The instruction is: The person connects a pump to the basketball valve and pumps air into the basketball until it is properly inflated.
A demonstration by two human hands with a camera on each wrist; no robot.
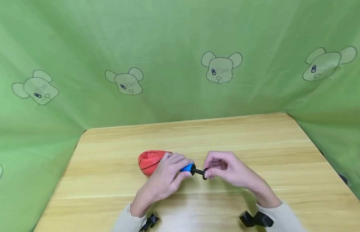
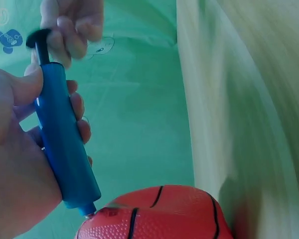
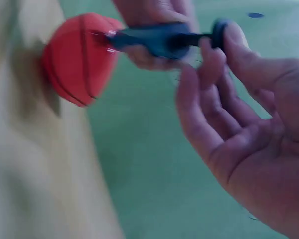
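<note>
A blue hand pump (image 2: 67,134) with a black plunger is joined at its nozzle end to a red ball (image 1: 149,162) with black lines, which looks dented and partly flat. My left hand (image 1: 168,175) grips the pump's barrel, fingers wrapped round it. At the other end, my right hand (image 1: 226,169) pinches the round black plunger handle (image 3: 219,34) between thumb and fingers. A short length of black rod shows between barrel and handle. The spot where nozzle meets ball appears in both wrist views.
All this is over a light wood table (image 1: 110,190). Green cloth (image 1: 174,103) printed with bear heads hangs behind it and at the sides. Black devices (image 1: 256,219) are strapped at both wrists.
</note>
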